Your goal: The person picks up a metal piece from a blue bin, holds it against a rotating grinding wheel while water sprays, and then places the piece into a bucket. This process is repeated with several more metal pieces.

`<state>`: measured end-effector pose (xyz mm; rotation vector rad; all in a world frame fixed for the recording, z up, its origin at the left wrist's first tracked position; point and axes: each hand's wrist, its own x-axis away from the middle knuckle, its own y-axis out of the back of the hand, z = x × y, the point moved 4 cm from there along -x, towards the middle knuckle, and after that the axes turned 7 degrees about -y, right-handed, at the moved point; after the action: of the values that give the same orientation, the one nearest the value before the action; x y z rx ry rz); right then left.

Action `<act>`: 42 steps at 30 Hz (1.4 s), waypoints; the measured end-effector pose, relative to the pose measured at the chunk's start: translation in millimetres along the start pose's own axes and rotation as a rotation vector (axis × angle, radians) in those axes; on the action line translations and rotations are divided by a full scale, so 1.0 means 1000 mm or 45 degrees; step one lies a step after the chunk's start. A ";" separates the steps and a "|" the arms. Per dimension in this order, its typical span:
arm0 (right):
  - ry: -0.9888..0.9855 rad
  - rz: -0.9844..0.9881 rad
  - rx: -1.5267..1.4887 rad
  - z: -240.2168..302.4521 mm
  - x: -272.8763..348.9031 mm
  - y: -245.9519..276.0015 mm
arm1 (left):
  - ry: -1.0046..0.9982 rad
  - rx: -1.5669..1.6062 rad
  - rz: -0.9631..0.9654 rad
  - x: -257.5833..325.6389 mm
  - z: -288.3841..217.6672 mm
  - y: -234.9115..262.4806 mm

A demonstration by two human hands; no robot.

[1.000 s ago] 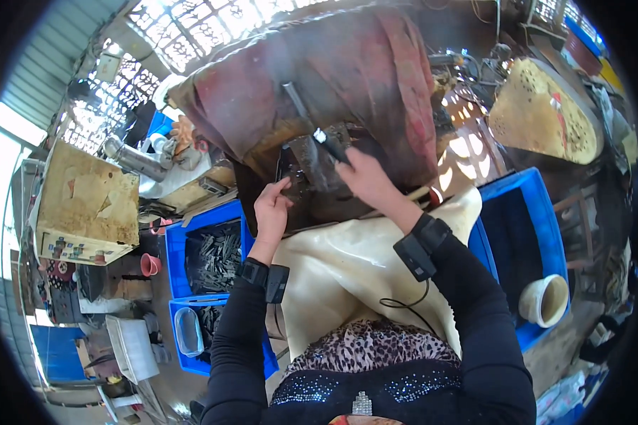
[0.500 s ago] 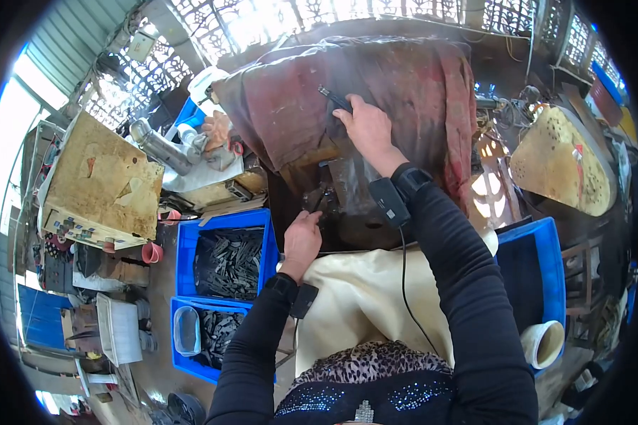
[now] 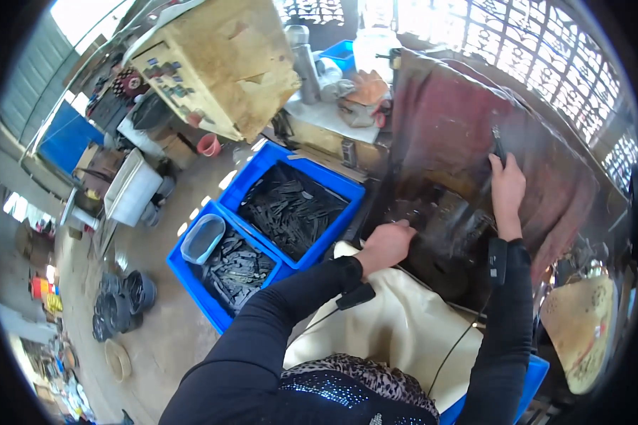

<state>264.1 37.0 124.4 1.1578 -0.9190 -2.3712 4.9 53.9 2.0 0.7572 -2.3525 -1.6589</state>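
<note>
My right hand (image 3: 508, 190) is closed around a slim dark tool with a metal tip (image 3: 499, 145), held upright over the dark red cloth cover (image 3: 454, 106). My left hand (image 3: 388, 248) is closed at the near left edge of the dark, wet-looking machine opening (image 3: 450, 219). Its fingertips are partly hidden, and what they hold cannot be made out. Below the opening a cream apron (image 3: 397, 312) spreads over my lap. A blue crate (image 3: 358, 190) of dark flat strips stands left of my left hand.
Nearer me, another blue crate (image 3: 181, 273) holds more dark strips and a clear plastic tub (image 3: 204, 237). A worn yellowish cabinet (image 3: 227, 64) and a metal flask (image 3: 303, 67) stand beyond. Black buckets (image 3: 138, 290) are on the floor at left.
The view has swung left, so the machine now sits further right. My right hand still grips the tool. The thin dark piece at my left fingers no longer shows clearly.
</note>
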 end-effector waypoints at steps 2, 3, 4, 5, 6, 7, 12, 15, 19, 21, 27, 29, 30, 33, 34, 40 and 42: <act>-0.067 0.083 -0.013 0.006 -0.002 -0.003 | -0.031 0.030 -0.069 0.006 0.006 0.000; -0.056 0.087 -0.024 0.007 -0.002 -0.004 | -0.058 0.050 -0.095 0.007 0.003 0.001; -0.057 0.086 -0.024 0.008 -0.002 -0.004 | -0.049 0.044 -0.103 0.007 0.002 0.002; -0.058 0.083 -0.023 0.010 -0.002 -0.003 | -0.046 0.038 -0.092 0.007 0.001 0.003; -0.058 0.078 -0.023 0.011 -0.003 -0.002 | -0.044 0.031 -0.082 0.007 0.000 0.004; -0.046 0.075 -0.032 0.013 -0.003 0.002 | -0.040 0.024 -0.073 0.007 -0.001 0.006; -0.060 0.125 -0.083 0.013 0.003 -0.004 | 0.011 0.019 -0.040 0.009 0.005 -0.004; -0.027 0.129 -0.102 0.005 0.000 -0.004 | 0.001 0.041 -0.011 0.008 0.004 -0.005; -0.053 0.122 -0.035 0.002 -0.002 -0.007 | -0.034 0.017 -0.003 0.005 0.003 -0.009; -0.067 0.149 -0.047 0.007 -0.003 -0.008 | 0.000 0.009 -0.029 0.010 0.008 -0.010; -0.072 0.141 -0.030 -0.007 -0.006 -0.012 | 0.010 0.049 -0.125 0.011 0.009 -0.019; -0.072 0.131 -0.003 -0.028 -0.005 -0.007 | 0.014 0.092 -0.160 0.008 0.009 -0.020; -0.075 0.110 0.005 -0.035 -0.001 -0.004 | 0.035 0.133 -0.189 0.005 0.006 -0.023; -0.144 0.166 -0.078 -0.001 0.019 0.019 | 0.084 0.153 -0.167 0.001 0.024 -0.036; -0.152 0.209 -0.180 0.012 0.031 0.027 | 0.132 0.091 -0.140 0.003 0.032 -0.038; -0.302 0.387 -0.650 0.050 0.155 0.097 | -0.235 0.120 -0.544 0.001 0.039 -0.014; -0.216 0.358 -0.569 0.036 0.206 0.106 | -0.132 0.095 -0.592 -0.006 0.031 -0.017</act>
<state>112.7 -140.2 96.1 0.6220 -0.5152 -2.2990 2.7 78.6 -24.6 1.3480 -2.4517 -1.8185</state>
